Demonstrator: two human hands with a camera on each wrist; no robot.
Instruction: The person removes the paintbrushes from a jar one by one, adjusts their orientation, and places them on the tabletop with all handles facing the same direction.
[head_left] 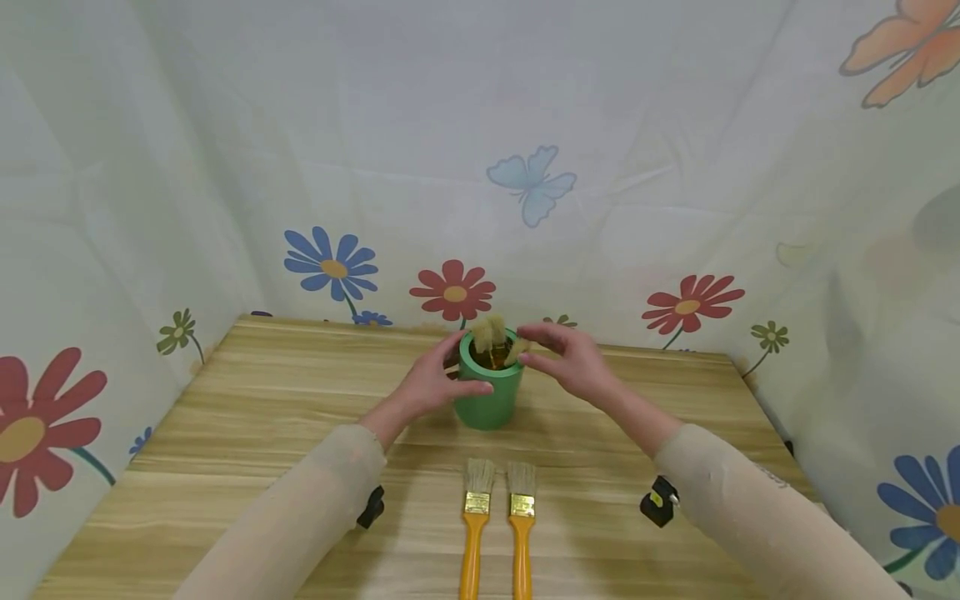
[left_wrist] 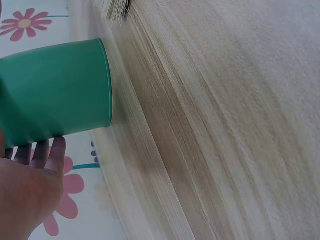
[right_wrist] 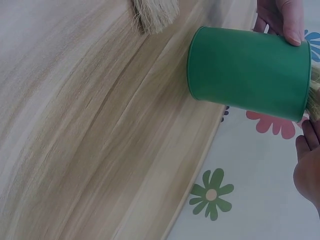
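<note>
Standing on the table toward its far edge, the green cup (head_left: 487,408) has its open mouth up and brushes (head_left: 489,333) in it, bristles uppermost. Its smooth wall looks stiff and fairly light, likely plastic or thin metal (the pictures don't settle which), so it could slide or tip if a brush drags on the rim. A good hold would be around the side, just under the rim, as the left hand (head_left: 431,379) has it: thumb across the near side, fingers curved around the far side.

At the rim's right side, the right hand (head_left: 573,358) pinches the bristles of a leaning brush (head_left: 517,352) between thumb and fingers. Those bristles should be soft and bend under a squeeze; the handle, hidden inside the cup, would probably give a firmer hold.

Nearer the person, well apart from the cup, lie a left loose brush (head_left: 472,533) and a right loose brush (head_left: 522,533), side by side, bristles toward the cup. Their orange handles look hard and slick, easiest to take at mid-length or just below the metal band.

Beneath it all is the wood-patterned table (head_left: 300,400), and behind hangs a pale cloth (head_left: 375,108) printed with flowers and butterflies.
</note>
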